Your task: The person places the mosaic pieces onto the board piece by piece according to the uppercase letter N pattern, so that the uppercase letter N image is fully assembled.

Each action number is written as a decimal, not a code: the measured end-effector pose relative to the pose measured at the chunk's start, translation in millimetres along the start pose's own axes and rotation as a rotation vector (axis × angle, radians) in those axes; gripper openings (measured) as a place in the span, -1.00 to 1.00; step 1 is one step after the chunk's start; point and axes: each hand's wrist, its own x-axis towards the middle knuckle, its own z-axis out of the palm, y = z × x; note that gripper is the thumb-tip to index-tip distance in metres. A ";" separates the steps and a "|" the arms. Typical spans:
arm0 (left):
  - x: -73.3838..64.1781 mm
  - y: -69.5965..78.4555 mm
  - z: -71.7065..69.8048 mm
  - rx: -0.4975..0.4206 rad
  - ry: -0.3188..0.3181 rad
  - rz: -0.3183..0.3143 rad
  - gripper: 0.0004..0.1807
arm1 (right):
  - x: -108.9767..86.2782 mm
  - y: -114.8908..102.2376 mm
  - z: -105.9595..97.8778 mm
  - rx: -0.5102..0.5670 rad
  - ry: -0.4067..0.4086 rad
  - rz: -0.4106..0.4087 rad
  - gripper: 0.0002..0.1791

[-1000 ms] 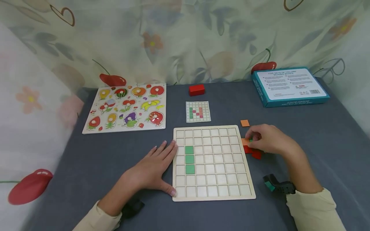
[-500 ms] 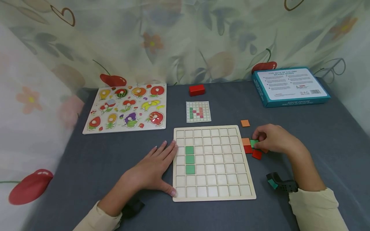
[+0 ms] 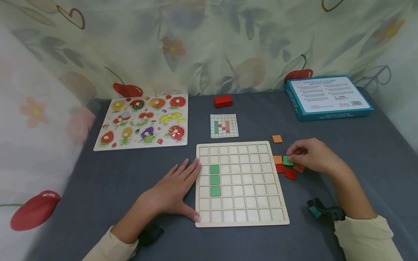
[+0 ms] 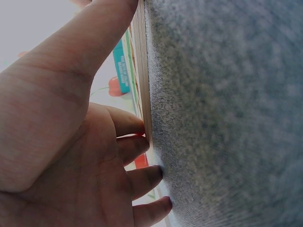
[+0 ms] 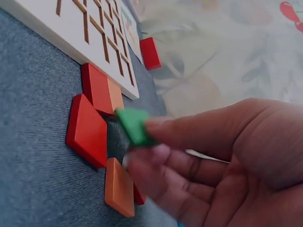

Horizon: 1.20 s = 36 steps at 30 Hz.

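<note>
A pale wooden grid board (image 3: 241, 224) lies on the table, with three green tiles (image 3: 214, 179) set one below another in its second column. My left hand (image 3: 171, 192) rests along the board's left edge, fingers stretched out and spread, thumb at the lower corner. To the right of the board, my right hand (image 3: 315, 156) pinches a green square tile (image 5: 131, 125) between thumb and fingers. Under and around it lie red tiles (image 3: 291, 174) and orange tiles (image 3: 278, 160), some close against the board's right edge. Another orange tile (image 3: 277, 139) sits apart, farther back.
Behind the board lies a small pattern card (image 3: 232, 116) with a coloured grid, and a red block (image 3: 223, 101) beyond it. A fruit puzzle board (image 3: 153, 119) is at back left, a teal box (image 3: 330, 96) at back right. A floral cloth (image 3: 209, 47) hangs behind.
My right hand has moved a little to the right, away from the board's edge, and the green tile in its fingers now shows more fully. My left hand has stayed put.
</note>
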 end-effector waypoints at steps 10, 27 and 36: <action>-0.5 -1.8 1.1 0.005 0.001 -0.004 0.51 | -2.5 -5.2 18.7 0.445 -0.094 0.004 -0.68; 1.4 -1.5 1.6 0.016 0.010 -0.004 0.52 | -6.2 -66.7 84.7 0.573 -0.346 -0.155 -0.85; 0.5 -1.4 1.5 0.007 0.024 0.005 0.51 | -4.9 -92.9 117.9 0.532 -0.384 -0.213 -0.90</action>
